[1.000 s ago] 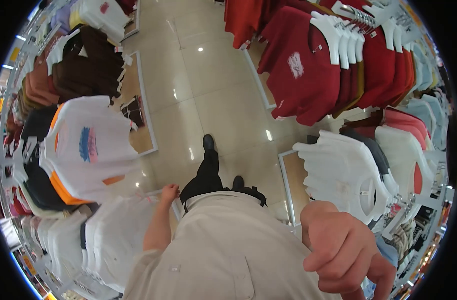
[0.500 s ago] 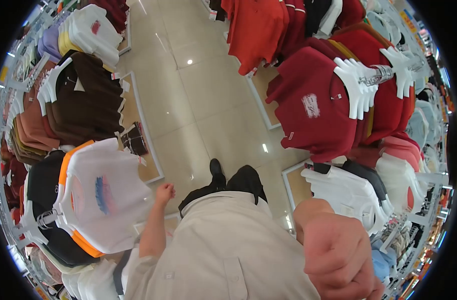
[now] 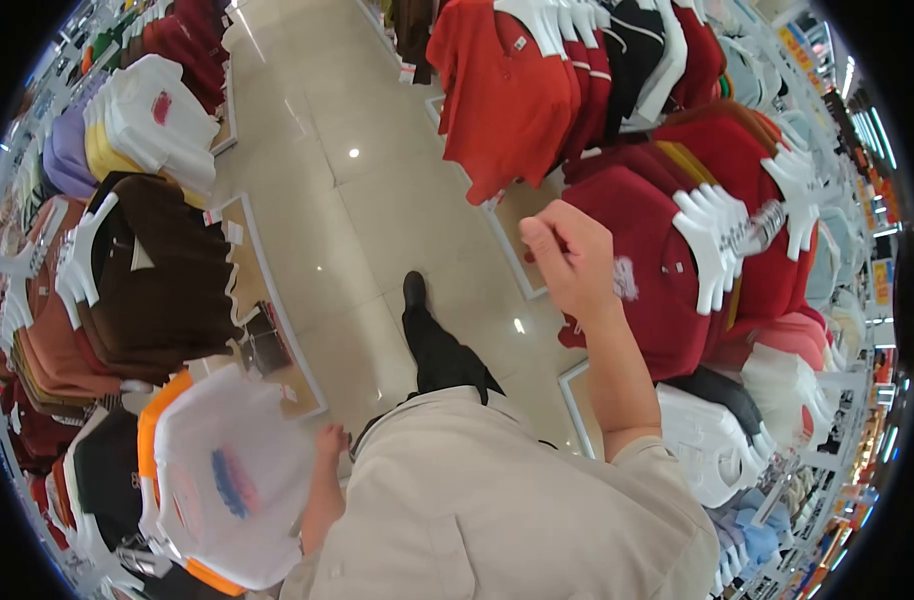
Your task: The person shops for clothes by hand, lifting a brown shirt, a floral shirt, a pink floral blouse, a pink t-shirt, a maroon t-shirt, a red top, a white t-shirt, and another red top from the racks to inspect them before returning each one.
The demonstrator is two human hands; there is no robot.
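My right hand (image 3: pixel 572 255) is raised ahead of my body, its fingers curled into a loose fist, and nothing shows in it. In this view it overlaps the dark red shirt (image 3: pixel 637 300) with a pale print that hangs on white hangers (image 3: pixel 709 240) to the right. Low at my left side, my left hand (image 3: pixel 332 440) is closed, a little blurred, and shows nothing held. Closest to it is the white shirt (image 3: pixel 262 510) with a blue and pink print, hanging on the left rack in front of an orange garment (image 3: pixel 157 410).
Shiny tiled floor (image 3: pixel 377 215) runs ahead between the racks. Dark brown shirts (image 3: pixel 172 285) hang on the left, bright red ones (image 3: pixel 507 100) ahead right. Low white-edged platforms (image 3: pixel 282 310) line both sides. My black shoe (image 3: pixel 414 290) is forward on the tiles.
My right hand has swung forward and up from close to the camera. My left hand has moved slightly back toward my body. One leg now reaches forward, and the racks have shifted downward in view.
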